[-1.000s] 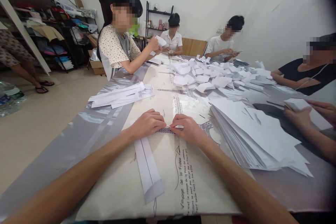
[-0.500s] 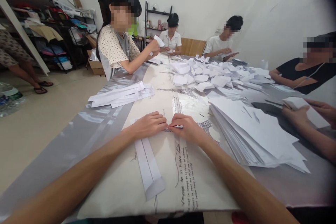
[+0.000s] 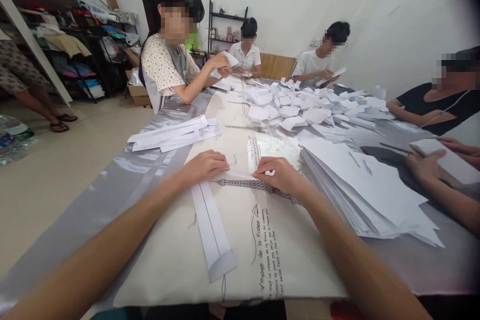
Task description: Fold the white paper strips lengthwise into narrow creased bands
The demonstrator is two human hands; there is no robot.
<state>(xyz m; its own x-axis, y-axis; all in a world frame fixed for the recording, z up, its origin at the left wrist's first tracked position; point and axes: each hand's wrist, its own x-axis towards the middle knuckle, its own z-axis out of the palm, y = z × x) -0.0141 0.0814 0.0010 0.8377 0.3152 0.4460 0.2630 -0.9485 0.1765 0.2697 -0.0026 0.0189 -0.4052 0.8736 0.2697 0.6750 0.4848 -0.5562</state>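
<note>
A thin, pale strip of tape [image 3: 241, 173] stretches between my two hands, above the printed tablecloth. The fingers of my left hand [image 3: 208, 166] pinch its left end. At the other end, the thumb and forefinger of my right hand [image 3: 279, 175] are pressed together on it. Below my left hand lies a long, narrow white paper envelope [image 3: 212, 230], with a seam down its middle and a flap at the near end. My left hand covers the far end of the envelope.
Folded paper strips [image 3: 174, 135] lie at the left. A fanned stack of white sheets [image 3: 352, 185] is to the right, and a heap of folded white papers [image 3: 300, 105] lies beyond. Several people sit around the table; at right, a co-worker's hands hold a white paper packet [image 3: 446, 160].
My hands have moved apart from nearly touching, and the strip now shows stretched between them. Both have shifted slightly away from me. The envelope has hardly moved.
</note>
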